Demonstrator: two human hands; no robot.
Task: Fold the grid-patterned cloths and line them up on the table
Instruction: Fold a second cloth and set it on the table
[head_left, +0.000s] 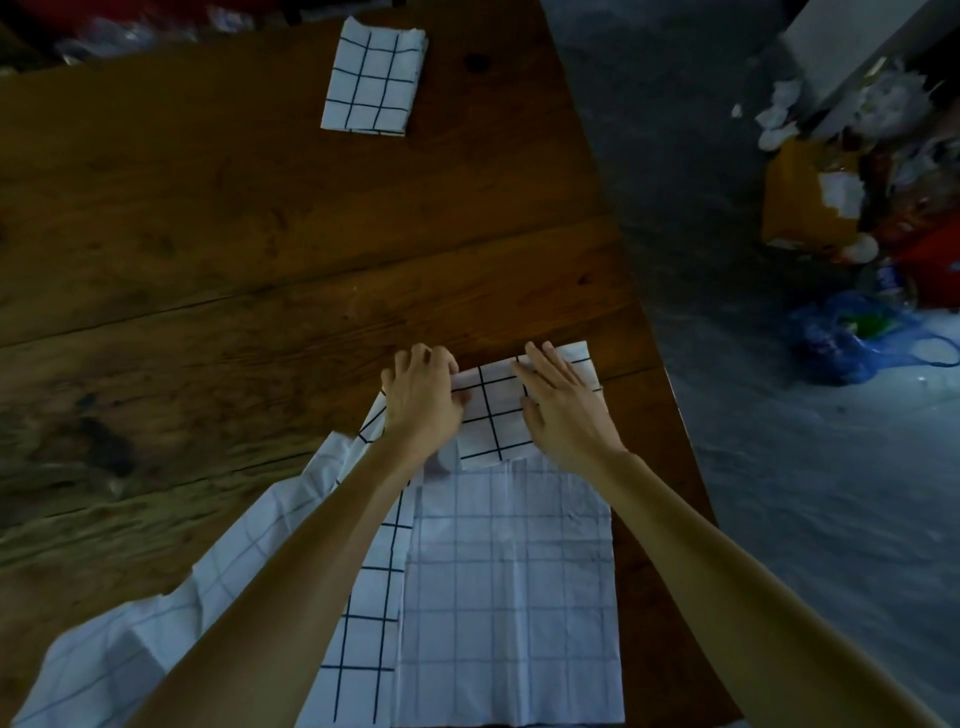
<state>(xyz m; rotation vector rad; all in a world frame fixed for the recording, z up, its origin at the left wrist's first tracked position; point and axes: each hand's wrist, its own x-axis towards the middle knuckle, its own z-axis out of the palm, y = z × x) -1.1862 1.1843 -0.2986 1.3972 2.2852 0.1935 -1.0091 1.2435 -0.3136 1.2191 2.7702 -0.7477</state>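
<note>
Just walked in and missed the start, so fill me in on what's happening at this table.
A person is folding grid-patterned cloths on a wooden table. Both hands, left hand and right hand, press on a small folded cloth lying on the unfolded cloths. One finished folded cloth sits at the far side.

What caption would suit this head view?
Both hands press a fold into a cloth; one folded cloth lies farther up the table.

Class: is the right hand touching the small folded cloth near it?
Touching: in the head view the right hand lies flat on the folded cloth.
</note>
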